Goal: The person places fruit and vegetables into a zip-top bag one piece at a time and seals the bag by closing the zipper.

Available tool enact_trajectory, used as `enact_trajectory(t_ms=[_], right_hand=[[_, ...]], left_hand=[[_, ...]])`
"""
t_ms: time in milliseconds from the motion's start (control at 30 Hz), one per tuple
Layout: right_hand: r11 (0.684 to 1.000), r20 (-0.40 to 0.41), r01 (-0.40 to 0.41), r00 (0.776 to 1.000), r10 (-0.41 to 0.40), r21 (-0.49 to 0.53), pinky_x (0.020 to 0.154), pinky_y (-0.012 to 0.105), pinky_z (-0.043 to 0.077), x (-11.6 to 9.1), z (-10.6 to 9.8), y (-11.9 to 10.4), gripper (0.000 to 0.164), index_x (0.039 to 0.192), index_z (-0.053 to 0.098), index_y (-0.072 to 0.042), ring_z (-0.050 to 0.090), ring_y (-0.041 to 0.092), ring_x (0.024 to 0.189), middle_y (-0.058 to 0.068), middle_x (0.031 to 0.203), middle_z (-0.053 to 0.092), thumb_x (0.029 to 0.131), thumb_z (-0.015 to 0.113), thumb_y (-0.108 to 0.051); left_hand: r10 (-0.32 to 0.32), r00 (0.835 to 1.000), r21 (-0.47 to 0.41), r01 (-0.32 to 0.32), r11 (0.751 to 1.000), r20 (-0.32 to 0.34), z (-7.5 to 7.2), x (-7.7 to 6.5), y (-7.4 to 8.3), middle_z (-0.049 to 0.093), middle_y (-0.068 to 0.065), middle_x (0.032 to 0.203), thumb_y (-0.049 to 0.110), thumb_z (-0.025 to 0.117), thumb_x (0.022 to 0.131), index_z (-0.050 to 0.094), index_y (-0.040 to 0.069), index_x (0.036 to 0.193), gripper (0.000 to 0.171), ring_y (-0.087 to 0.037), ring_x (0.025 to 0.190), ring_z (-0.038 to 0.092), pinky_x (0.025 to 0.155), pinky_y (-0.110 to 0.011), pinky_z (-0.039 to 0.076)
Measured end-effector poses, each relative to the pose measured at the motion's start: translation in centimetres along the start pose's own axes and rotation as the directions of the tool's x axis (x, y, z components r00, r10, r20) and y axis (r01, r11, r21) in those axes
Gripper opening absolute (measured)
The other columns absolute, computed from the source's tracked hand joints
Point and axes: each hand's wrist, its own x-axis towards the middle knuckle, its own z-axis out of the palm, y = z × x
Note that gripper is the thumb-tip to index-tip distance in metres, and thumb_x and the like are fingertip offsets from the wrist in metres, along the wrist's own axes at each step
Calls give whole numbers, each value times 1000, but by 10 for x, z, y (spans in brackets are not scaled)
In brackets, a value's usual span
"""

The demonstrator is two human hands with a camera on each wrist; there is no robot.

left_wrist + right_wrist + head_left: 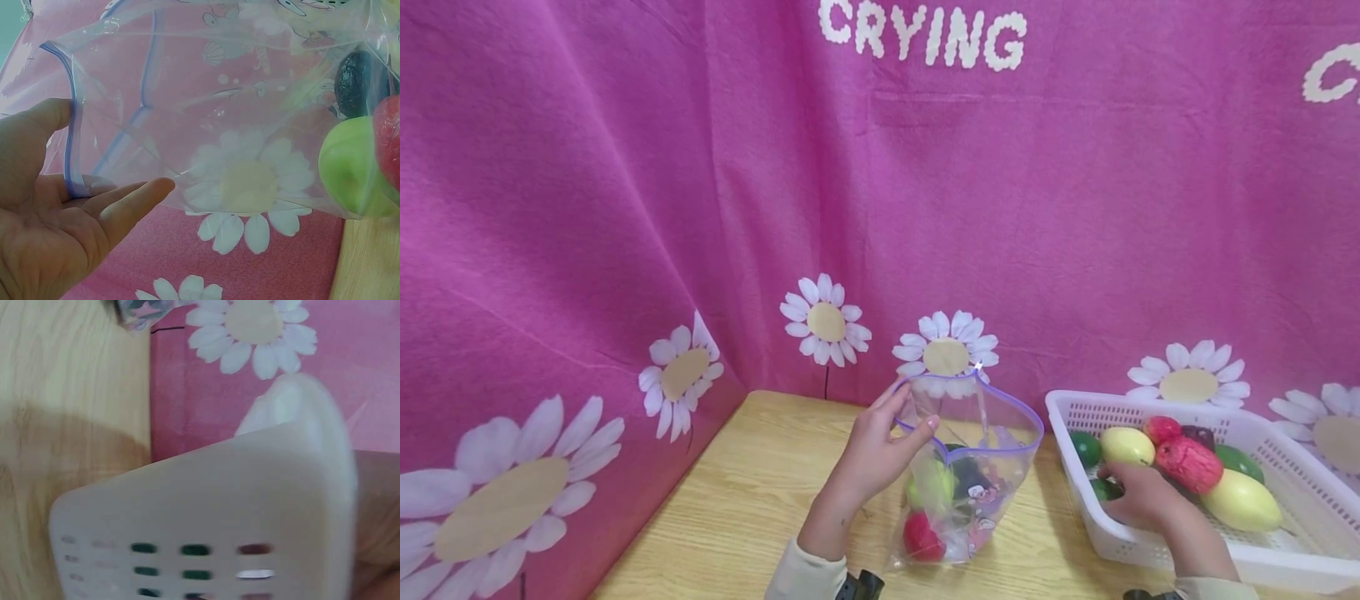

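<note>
A clear zip bag (1000, 475) with a purple rim stands upright on the table, its mouth spread. Inside it lie a green apple (353, 165), a red fruit (923, 537) and a dark fruit (355, 84). My left hand (876, 458) holds the bag's rim at the left side, thumb and fingers on either side of the plastic. Inside the white basket (1097, 525), my right hand (1142, 497) grips a dark green fruit (1105, 489) between thumb and fingers. In the right wrist view the basket wall (206, 494) hides most of that hand.
Around the right hand in the basket are yellow fruits (1242, 502), a wrinkled red fruit (1189, 465), a smaller red one (1162, 429) and green ones (1086, 448). A pink flowered cloth (1000, 208) hangs behind the wooden table (722, 508).
</note>
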Motion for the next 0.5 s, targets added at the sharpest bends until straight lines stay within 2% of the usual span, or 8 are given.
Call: enact_trajectory(t_ms=[167,233,300,367,400,500], right_hand=[[1000,-118,12,993,-13,-11,79,60,52,-7,-16,-13,47,112,62,4,66,39,91,22,97,68,76,84,-19],[1000,-190,24,981,-25,-7,77,59,53,-10,-24,-22,53,116,61,5,65,38,89,23,98,68,76,84,-20],[999,-276,51,960,-47,6,76,57,53,-13,-30,-32,54,118,61,5,66,38,88,23,100,68,76,85,-20],[996,-375,85,925,-65,38,75,52,53,-16,-37,-45,54,119,61,3,66,39,89,25,102,69,76,84,-18],[992,-430,108,900,-73,59,76,45,53,-17,-40,-52,53,120,61,3,66,40,91,26,105,69,76,84,-16],[969,-587,212,804,-99,125,75,22,53,-19,-47,-74,51,123,61,2,67,33,94,26,110,68,78,82,-10]], left_hand=[[12,1000,2,-12,1000,-4,1,0,-1,35,-18,161,34,66,99,44,-4,150,67,-37,142,42,106,-49,44],[22,1000,8,-22,1000,-10,2,0,-1,36,-19,160,33,66,99,45,-5,149,67,-37,142,42,106,-49,44],[21,1000,11,-20,1000,-11,2,0,-1,36,-18,160,33,67,99,45,-4,149,67,-36,142,43,106,-49,44],[22,1000,10,-22,1000,-10,2,0,-1,37,-17,160,33,67,99,46,-4,149,66,-36,141,44,106,-49,45],[19,1000,7,-19,1000,-9,2,0,-1,37,-16,161,33,67,99,46,-4,149,66,-36,140,45,105,-48,45],[8,1000,-4,-8,1000,-3,3,0,0,36,-14,161,32,67,98,46,-2,150,65,-35,139,47,102,-45,49]])
